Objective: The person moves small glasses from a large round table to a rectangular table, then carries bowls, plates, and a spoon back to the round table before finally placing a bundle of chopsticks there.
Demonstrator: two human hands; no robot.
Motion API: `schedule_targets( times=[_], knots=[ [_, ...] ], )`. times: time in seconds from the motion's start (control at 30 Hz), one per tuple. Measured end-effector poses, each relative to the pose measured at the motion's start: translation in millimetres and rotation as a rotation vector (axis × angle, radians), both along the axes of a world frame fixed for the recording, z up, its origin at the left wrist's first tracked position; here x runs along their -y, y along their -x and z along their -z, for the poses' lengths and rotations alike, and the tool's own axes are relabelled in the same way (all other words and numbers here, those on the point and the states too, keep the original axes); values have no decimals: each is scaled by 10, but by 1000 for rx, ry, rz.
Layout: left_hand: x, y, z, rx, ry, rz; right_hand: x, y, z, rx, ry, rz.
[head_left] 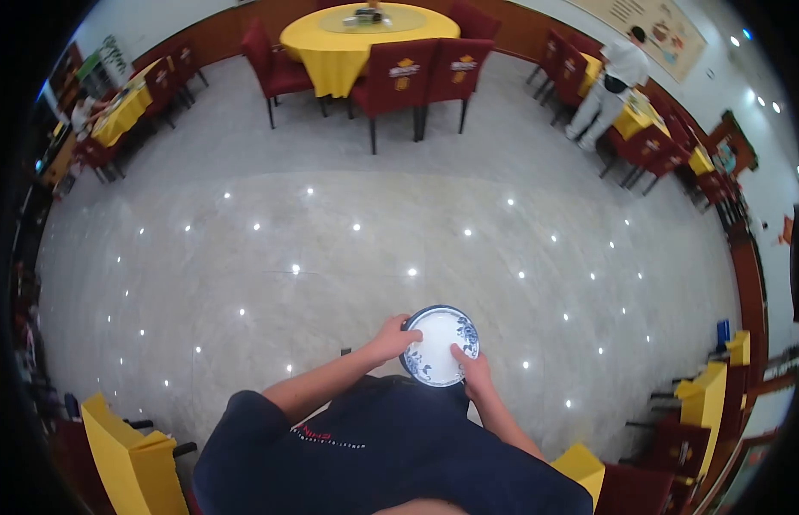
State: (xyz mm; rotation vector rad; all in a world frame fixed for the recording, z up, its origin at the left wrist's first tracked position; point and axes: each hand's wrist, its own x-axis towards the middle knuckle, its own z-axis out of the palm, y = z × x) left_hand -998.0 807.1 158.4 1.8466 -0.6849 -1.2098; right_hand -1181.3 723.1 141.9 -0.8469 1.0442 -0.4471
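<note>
Both my hands hold a round white plate with a blue flower pattern on its rim, in front of my chest above the floor. My left hand grips the plate's left edge, fingers over the rim. My right hand grips its lower right edge, thumb on the plate's face. The plate's face is bare and tilted towards me.
A shiny marble floor spreads ahead. A round table with a yellow cloth and red chairs stands at the far end. A person in white bends at tables far right. Yellow-covered chairs stand near me on both sides.
</note>
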Motion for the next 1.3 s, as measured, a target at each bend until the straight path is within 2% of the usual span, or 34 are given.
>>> schedule_targets(
  times=[0.17,0.23,0.3,0.4,0.47,0.53,0.67,0.87,1.0,1.3],
  knots=[
    [-120,-695,-179,-154,20,-263,301,-958,-42,-19,35,-295],
    [-149,-1670,-198,-196,23,-354,385,-2034,-144,-21,29,-354],
    [-141,-1956,-78,-216,45,-463,505,-2440,-73,-1,39,-433],
    [-121,-2382,-189,-247,27,-592,648,-3046,-146,57,47,-537],
    [-111,-2592,-268,-274,97,-701,755,-3423,-196,2,104,-627],
    [-53,-2856,-125,-250,140,-761,881,-3779,-212,7,118,-689],
    [89,-3197,-232,-276,163,-860,1092,-4312,-268,-38,176,-798],
    [426,-4064,-58,-315,218,-826,1469,-5173,-371,-57,147,-850],
    [772,-4827,-287,-351,238,-748,1783,-5823,-465,-71,206,-758],
    [1640,-6421,-318,-349,203,-551,2430,-7039,-505,-68,178,-524]
  ],
)
